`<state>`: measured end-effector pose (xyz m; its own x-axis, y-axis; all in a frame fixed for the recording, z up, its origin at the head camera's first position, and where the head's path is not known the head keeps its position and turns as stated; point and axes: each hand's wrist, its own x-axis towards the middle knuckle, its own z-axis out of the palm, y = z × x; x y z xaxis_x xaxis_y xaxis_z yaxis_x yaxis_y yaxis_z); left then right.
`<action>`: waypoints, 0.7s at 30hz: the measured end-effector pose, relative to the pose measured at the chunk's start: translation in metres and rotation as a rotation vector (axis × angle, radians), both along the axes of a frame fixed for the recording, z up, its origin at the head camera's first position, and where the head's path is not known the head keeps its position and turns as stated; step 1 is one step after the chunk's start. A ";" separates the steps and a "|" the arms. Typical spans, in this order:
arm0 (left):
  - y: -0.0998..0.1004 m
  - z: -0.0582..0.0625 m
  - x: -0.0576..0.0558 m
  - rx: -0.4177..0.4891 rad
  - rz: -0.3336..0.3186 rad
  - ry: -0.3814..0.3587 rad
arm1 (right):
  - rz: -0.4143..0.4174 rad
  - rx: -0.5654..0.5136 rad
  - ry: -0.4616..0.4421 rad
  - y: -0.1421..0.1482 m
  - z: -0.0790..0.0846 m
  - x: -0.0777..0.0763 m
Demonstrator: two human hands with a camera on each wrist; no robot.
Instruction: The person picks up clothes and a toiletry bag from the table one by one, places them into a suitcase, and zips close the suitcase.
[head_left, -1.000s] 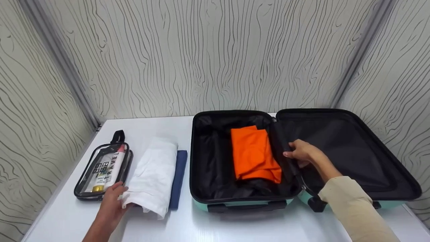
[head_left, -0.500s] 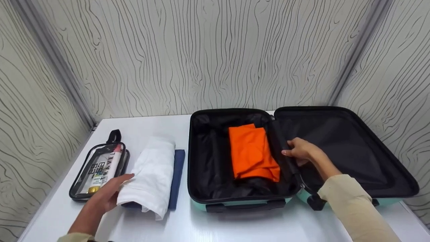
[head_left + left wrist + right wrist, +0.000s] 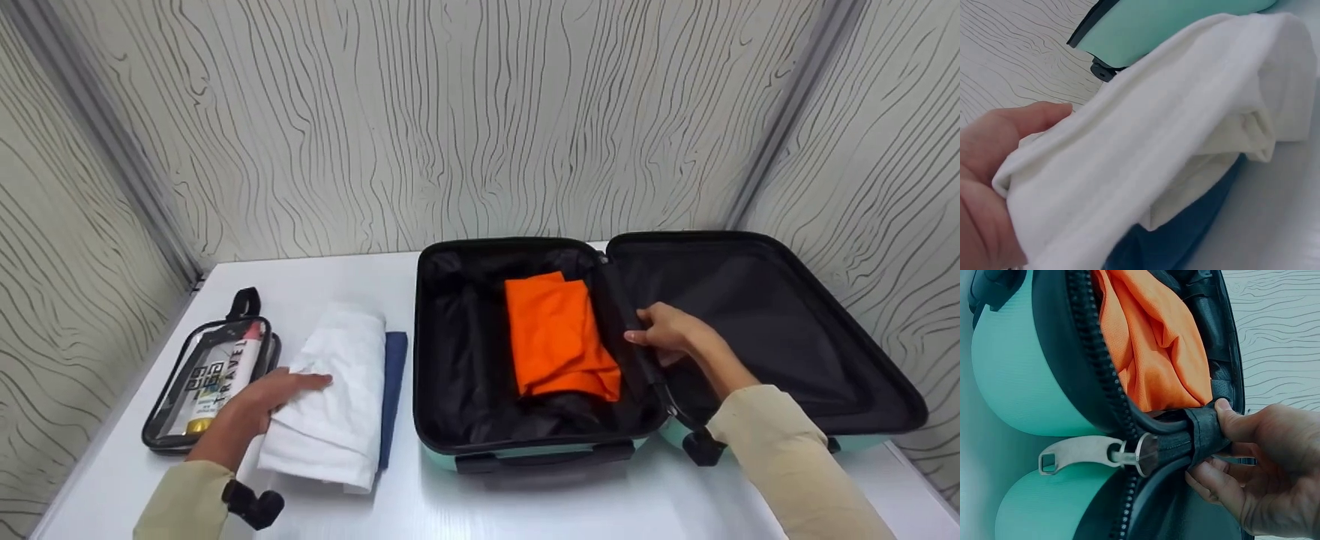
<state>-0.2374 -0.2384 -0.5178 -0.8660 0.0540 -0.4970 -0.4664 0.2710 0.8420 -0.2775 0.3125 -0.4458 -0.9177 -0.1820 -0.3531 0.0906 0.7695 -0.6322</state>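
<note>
In the head view my left hand (image 3: 255, 405) grips the left edge of a folded white garment (image 3: 330, 405). A finger lies across its top, and the cloth (image 3: 1117, 152) runs into the palm in the left wrist view. Folded dark blue cloth (image 3: 395, 375) shows from beneath the white one. My right hand (image 3: 667, 334) pinches the black fabric strip (image 3: 1204, 433) along the hinge of an opened mint-green suitcase (image 3: 547, 454), thumb on one side and fingers on the other. Inside the suitcase's left half lies a folded orange garment (image 3: 559, 337).
A clear pouch (image 3: 172, 375) with black trim, holding a white tube and a gold-capped bottle, lies left of the white garment. The suitcase lid (image 3: 757, 330) spreads open to the right. Patterned panels (image 3: 450, 127) wall the table's back and sides.
My left hand has shifted from the white garment's near left corner up and over its left edge, a finger now across the top. The right hand keeps its hold on the hinge strip.
</note>
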 end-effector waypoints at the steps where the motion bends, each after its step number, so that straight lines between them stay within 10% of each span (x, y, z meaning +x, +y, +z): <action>1: 0.000 0.000 -0.001 0.012 -0.008 0.006 | -0.002 -0.003 -0.001 0.000 0.000 0.000; 8: -0.008 -0.016 -0.003 0.201 -0.073 -0.060 | 0.011 -0.007 0.006 -0.002 0.000 0.000; 14: -0.005 -0.013 -0.019 0.186 -0.044 -0.124 | 0.013 -0.009 -0.001 0.000 0.001 0.000; 21: 0.001 -0.018 -0.023 0.142 0.011 0.001 | 0.004 -0.012 -0.009 -0.002 0.000 0.000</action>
<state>-0.2601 -0.2376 -0.5356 -0.8675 0.1144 -0.4842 -0.4678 0.1435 0.8721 -0.2777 0.3105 -0.4456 -0.9137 -0.1897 -0.3593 0.0936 0.7622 -0.6405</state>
